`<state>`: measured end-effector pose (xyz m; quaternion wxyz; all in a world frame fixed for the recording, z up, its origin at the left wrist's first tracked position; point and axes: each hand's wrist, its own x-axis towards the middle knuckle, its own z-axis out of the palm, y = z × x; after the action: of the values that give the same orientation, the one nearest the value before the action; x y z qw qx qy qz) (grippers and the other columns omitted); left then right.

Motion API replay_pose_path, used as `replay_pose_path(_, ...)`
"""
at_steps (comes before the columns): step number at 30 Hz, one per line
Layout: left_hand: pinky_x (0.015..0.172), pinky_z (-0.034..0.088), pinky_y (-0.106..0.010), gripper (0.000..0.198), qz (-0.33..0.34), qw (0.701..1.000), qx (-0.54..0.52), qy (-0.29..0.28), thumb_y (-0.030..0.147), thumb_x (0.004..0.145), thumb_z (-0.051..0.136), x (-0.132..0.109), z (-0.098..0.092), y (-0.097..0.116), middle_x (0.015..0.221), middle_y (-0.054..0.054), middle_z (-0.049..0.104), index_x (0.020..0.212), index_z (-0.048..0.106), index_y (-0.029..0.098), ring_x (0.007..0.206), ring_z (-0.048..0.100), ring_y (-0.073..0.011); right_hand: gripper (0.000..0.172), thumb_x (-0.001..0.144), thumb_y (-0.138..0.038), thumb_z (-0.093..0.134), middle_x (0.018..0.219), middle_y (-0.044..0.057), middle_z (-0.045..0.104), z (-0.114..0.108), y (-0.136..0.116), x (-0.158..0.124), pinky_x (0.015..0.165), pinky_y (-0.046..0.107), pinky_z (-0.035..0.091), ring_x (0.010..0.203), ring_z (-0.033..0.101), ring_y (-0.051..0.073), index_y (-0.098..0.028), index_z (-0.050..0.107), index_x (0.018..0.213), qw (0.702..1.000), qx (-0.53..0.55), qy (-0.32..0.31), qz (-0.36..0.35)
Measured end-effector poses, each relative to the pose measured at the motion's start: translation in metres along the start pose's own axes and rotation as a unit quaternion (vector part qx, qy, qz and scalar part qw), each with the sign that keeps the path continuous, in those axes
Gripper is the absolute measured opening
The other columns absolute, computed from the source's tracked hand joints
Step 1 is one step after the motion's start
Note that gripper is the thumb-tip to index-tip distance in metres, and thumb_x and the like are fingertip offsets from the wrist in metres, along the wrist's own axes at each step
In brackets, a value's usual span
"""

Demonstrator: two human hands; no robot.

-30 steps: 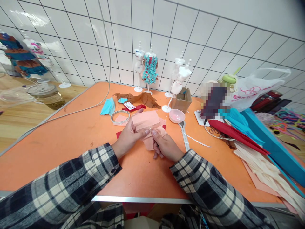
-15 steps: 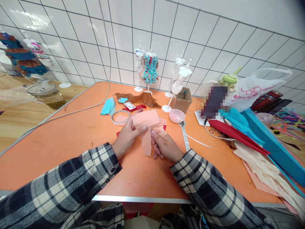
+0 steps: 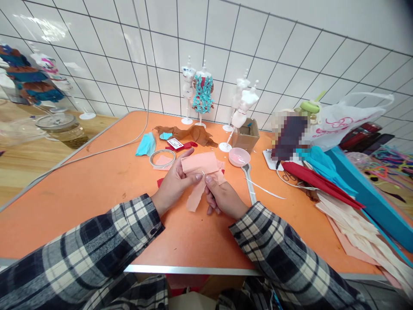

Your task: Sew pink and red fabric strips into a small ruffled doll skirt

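My left hand [image 3: 171, 184] is closed on a piece of pink crepe paper [image 3: 200, 163], thumb on top and fingers behind. A torn-edged strip of the same pink paper [image 3: 194, 198] hangs down between the hands. Close to the left thumb tip, my right hand [image 3: 226, 197] pinches a thin, pale stick [image 3: 203, 173] between thumb and forefinger; its other fingers are curled. Whether the right fingers also grip paper is hidden. Behind the hands lie more pink pieces and a bit of red paper [image 3: 159, 182]. A tape roll [image 3: 154, 165] is just beyond my left hand.
Beyond the hands are a pink bowl [image 3: 239, 157], a grey-handled tool [image 3: 250, 185], brown crepe paper [image 3: 193, 134] and a labelled box [image 3: 175, 144]. White dress forms [image 3: 247, 101] and a cardboard box [image 3: 250, 134] stand at the wall. Red paper [image 3: 319, 181] and cream paper [image 3: 351, 224] lie right.
The upper part of the pink paper has tipped and shifted slightly right and down. Its hanging strip has swung left. Both hands stay in nearly the same place.
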<state>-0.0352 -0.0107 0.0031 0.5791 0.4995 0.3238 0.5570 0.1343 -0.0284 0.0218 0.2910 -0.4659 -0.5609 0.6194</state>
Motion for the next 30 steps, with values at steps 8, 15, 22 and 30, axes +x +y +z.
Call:
replay_pose_path(8,0.095,0.056,-0.041,0.106,-0.043,0.998,-0.036,0.004,0.033,0.078,0.088,-0.0009,0.0019,-0.0003,0.101,-0.005,0.076,0.164,0.026,0.025,0.097,0.074,-0.0262,0.052,0.100,-0.066,0.040,0.038,-0.007,0.043,0.0007,0.0005,0.0010,0.034,0.020,0.035,0.031,0.046,0.011,-0.024,0.043,0.069,1.000,-0.016,0.011,0.001)
replay_pose_path(15,0.100,0.055,-0.041,0.101,-0.033,0.999,-0.027,0.007,0.033,0.077,0.089,0.0013,0.0014,-0.0027,0.117,-0.008,0.075,0.161,0.032,0.026,0.108,0.073,-0.0275,0.061,0.098,-0.071,0.040,0.039,-0.005,0.044,-0.0003,0.0022,0.0007,0.034,0.021,0.033,0.031,0.040,0.008,-0.023,0.046,0.061,0.999,-0.039,0.018,-0.019)
replay_pose_path(22,0.099,0.056,-0.043,0.100,-0.029,0.999,0.022,0.006,0.035,0.075,0.091,0.0001,0.0003,-0.0017,0.127,-0.013,0.073,0.158,0.038,0.023,0.113,0.071,-0.0305,0.065,0.090,-0.082,0.042,0.039,-0.006,0.043,-0.0005,0.0054,0.0000,0.036,0.022,0.038,0.034,0.050,0.011,-0.023,0.047,0.063,0.999,-0.024,0.020,-0.017)
replay_pose_path(30,0.105,0.052,-0.044,0.083,-0.003,0.999,0.053,0.005,0.035,0.078,0.088,0.0005,-0.0008,-0.0018,0.133,-0.012,0.069,0.150,0.049,0.024,0.120,0.067,-0.0307,0.059,0.091,-0.080,0.044,0.040,-0.009,0.043,-0.0013,0.0085,0.0019,0.039,0.023,0.044,0.032,0.048,0.011,-0.024,0.045,0.072,1.000,-0.008,0.017,-0.010)
